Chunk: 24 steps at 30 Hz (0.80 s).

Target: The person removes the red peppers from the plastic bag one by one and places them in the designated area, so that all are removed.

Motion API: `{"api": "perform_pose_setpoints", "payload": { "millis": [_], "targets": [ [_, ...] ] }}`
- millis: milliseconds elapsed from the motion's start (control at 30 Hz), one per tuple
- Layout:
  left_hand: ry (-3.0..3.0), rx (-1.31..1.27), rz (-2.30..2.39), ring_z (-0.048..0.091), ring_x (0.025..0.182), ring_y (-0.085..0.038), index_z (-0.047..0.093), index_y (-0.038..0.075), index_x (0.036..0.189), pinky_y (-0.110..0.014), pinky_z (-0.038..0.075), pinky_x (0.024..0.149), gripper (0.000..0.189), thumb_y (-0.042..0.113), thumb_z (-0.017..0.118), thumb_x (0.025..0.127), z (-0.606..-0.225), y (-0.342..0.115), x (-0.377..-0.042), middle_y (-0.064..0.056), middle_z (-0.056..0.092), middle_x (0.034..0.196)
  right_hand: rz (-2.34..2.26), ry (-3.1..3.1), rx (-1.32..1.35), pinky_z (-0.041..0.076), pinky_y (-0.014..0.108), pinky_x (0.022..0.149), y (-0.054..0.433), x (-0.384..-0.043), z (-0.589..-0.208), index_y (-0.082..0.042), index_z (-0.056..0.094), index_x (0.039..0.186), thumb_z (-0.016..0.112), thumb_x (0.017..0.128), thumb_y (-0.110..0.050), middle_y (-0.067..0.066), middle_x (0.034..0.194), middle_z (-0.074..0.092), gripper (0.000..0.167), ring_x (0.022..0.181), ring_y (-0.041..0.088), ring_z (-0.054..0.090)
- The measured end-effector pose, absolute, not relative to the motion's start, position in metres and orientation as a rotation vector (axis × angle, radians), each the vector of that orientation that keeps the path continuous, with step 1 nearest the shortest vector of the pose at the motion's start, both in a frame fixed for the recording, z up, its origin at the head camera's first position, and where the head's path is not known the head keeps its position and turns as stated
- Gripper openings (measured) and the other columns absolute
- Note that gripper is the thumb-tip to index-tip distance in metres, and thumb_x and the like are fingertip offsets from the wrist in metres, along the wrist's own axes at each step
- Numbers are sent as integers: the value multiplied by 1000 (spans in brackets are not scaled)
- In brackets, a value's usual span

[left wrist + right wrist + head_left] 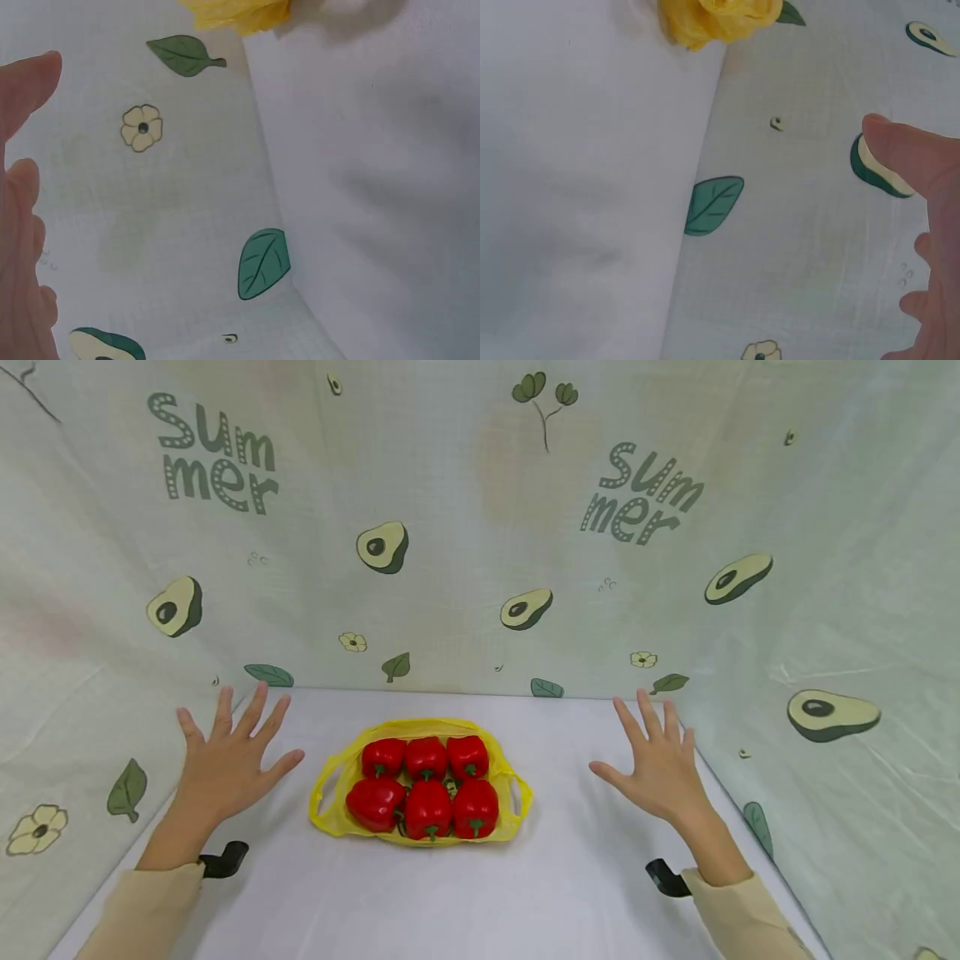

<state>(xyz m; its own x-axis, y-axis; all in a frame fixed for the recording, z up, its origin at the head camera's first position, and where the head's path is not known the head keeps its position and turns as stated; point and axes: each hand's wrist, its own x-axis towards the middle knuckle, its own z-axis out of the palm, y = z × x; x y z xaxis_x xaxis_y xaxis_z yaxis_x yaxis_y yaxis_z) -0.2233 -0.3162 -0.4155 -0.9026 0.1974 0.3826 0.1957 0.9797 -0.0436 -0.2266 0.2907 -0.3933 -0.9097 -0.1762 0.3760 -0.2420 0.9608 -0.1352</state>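
Several glossy red bell peppers [428, 808] with green stems lie in two rows inside an opened yellow plastic bag [337, 823] on the table. The bag's handles spread out to its left and right. To the left of the bag, my left hand [225, 768] hovers with its fingers spread, holding nothing. My right hand [660, 768] is likewise spread and raised to the right of the bag, apart from it. In the left wrist view a yellow edge of the bag [240, 13] shows at the top; the right wrist view has the bag [720, 19] there too.
A white tabletop [420, 902] lies under the bag. Behind it and along both sides hangs a pale cloth [450, 468] printed with avocados, leaves, flowers and the word "summer". A black strap piece [225, 860] sits at the left wrist, another black piece [666, 878] at the right.
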Motion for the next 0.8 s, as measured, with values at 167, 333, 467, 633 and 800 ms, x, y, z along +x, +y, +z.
{"api": "perform_pose_setpoints", "payload": {
  "millis": [167, 333, 467, 633, 800],
  "targets": [
    [-2733, -296, -26, -16, 159, -52, 8, 26, 172, -85, -20, 109, 98, 65, 59, 99, -414, -309, -226, -15, 2, 178, 267, -2736, 325, 13, 89, 111, 283, -229, -388, -21, 20, 172, 78, 88, -60, 21, 177, 10, 109, 158, 59, 2],
    [-2739, -304, -91, -13, 158, -55, 8, 24, 172, -87, -17, 108, 97, 61, 61, 100, -413, -305, -226, -16, 1, 178, 314, -2745, 371, 16, 87, 113, 271, -233, -385, -21, 20, 172, 77, 89, -60, 19, 178, 9, 108, 158, 59, 4],
    [-2747, -328, -157, -10, 158, -57, 7, 23, 172, -89, -15, 106, 97, 59, 61, 101, -414, -299, -227, -18, 0, 178, 353, -2765, 392, 20, 84, 115, 260, -234, -384, -20, 19, 172, 77, 89, -59, 19, 178, 9, 108, 158, 58, 7],
    [-2749, -348, -276, -7, 158, -58, 8, 21, 172, -91, -11, 105, 97, 58, 62, 101, -418, -291, -228, -20, 3, 177, 386, -2800, 379, 30, 82, 111, 249, -235, -385, -23, 16, 172, 77, 90, -59, 17, 178, 10, 109, 158, 56, 13],
    [-2770, -353, -405, -1, 158, -58, 6, 22, 172, -91, -4, 108, 96, 61, 59, 102, -421, -283, -232, -19, 2, 178, 450, -2801, 378, 38, 80, 107, 241, -235, -385, -25, 17, 172, 78, 90, -58, 15, 178, 13, 108, 157, 52, 20]
  ]
}}
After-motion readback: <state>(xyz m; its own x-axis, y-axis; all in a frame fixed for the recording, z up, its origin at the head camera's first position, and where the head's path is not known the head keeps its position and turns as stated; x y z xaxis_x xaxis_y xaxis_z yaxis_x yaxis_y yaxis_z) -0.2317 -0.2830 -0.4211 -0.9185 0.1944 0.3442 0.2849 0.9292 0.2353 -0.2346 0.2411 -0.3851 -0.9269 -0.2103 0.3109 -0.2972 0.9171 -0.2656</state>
